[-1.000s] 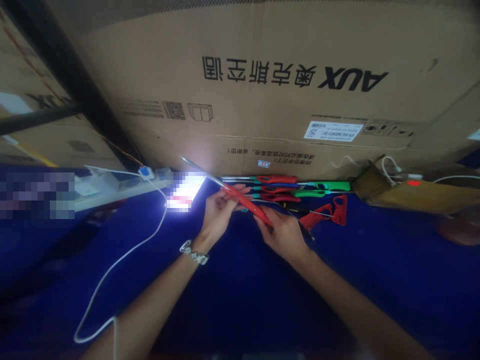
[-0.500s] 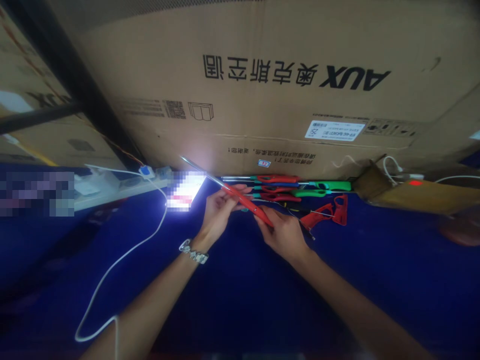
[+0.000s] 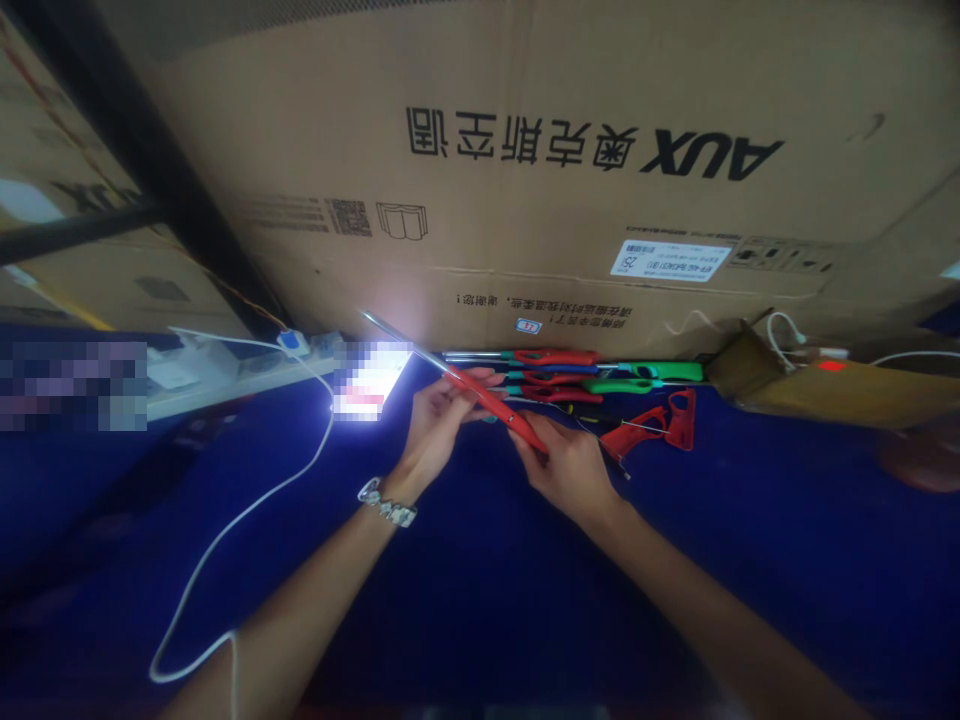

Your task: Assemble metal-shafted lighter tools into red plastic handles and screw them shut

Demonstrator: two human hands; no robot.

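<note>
A red long-nosed lighter (image 3: 491, 402) slants across the middle of the head view, its metal tube pointing up and left. My left hand (image 3: 435, 425), with a silver watch at the wrist, has its fingers closed around the front of the red body. My right hand (image 3: 570, 470) grips the rear end. Just behind the hands lie several more lighters with red bodies, such as a red lighter (image 3: 562, 357), and green ones, such as a green lighter (image 3: 622, 386). To their right are red plastic parts (image 3: 637, 435), with a thin metal rod across them.
A large cardboard box (image 3: 525, 60) stands behind the blue surface (image 3: 465, 620). A glowing phone-like screen (image 3: 375, 375) and a power strip (image 3: 247, 372) are at left, a white cable (image 3: 225, 530) trailing forward. A small open carton (image 3: 847, 390) sits at right.
</note>
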